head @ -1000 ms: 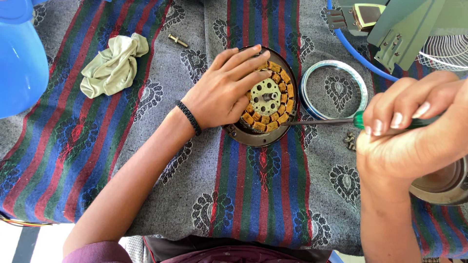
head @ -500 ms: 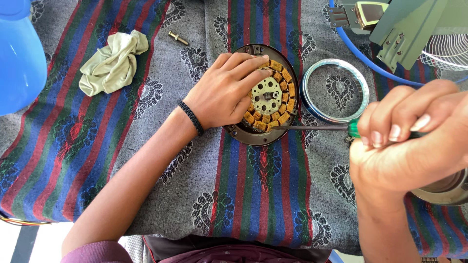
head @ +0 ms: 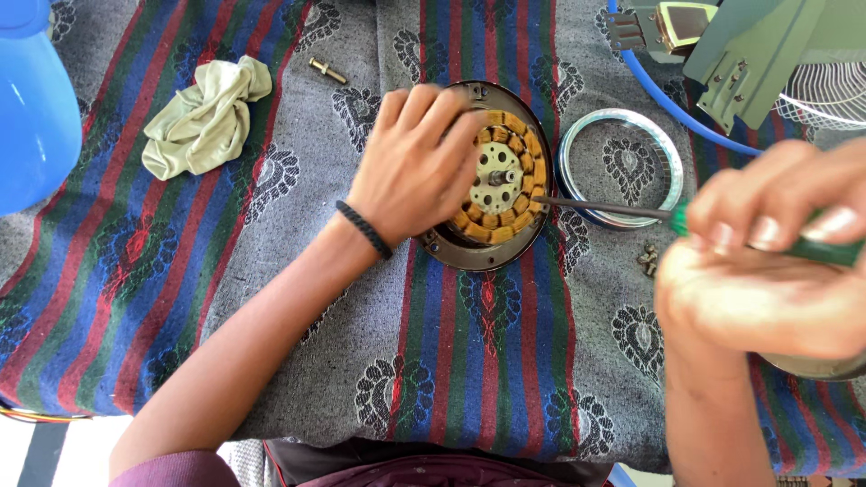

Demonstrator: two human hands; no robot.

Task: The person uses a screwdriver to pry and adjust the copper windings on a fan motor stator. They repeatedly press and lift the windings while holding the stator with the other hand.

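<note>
A round fan motor (head: 499, 180) with copper windings in a dark metal housing lies on the striped cloth. My left hand (head: 410, 167), with a black band at the wrist, rests flat on its left half and holds it down. My right hand (head: 767, 261) grips the green handle of a screwdriver (head: 613, 208). The thin metal shaft runs left, and its tip touches the right edge of the windings.
A crumpled pale green rag (head: 203, 122) and a small brass bolt (head: 327, 70) lie upper left. A chrome ring (head: 622, 167) sits right of the motor, small screws (head: 647, 259) below it. A blue container (head: 36, 108) is far left; green fan parts (head: 758, 54) and a blue hose are upper right.
My right hand has shifted a little on the handle, and the shaft tip has come against the windings' right edge. My left hand stays on the motor.
</note>
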